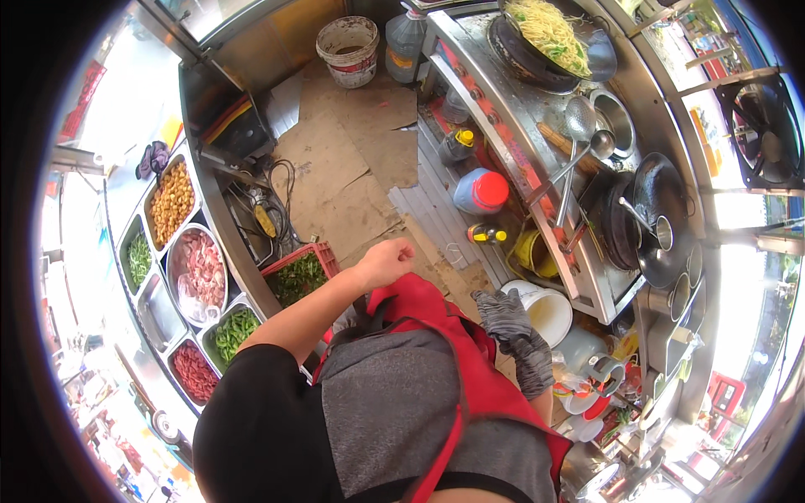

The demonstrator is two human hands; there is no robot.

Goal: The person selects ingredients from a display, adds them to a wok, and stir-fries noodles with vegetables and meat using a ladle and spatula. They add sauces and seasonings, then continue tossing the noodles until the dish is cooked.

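My bare left hand [388,263] is curled into a loose fist in front of my waist, above a red apron [409,298]. Nothing shows between its fingers. A grey knitted glove [534,364] covers my right hand [503,314], which hangs at my right side by a white bucket [550,314]. Its fingers are partly turned away, so whether they hold anything is hidden. Beyond the left forearm, a red plastic crate [324,258] with green leaves stands low beside the counter.
On the left counter, steel pans hold raw meat [198,267], green peppers [234,333] and fried pieces [171,201]. To the right, a steel stove [528,113] carries a wok of noodles [553,38], ladles [602,144] and an iron wok [660,188]. Cardboard [333,151] covers the floor.
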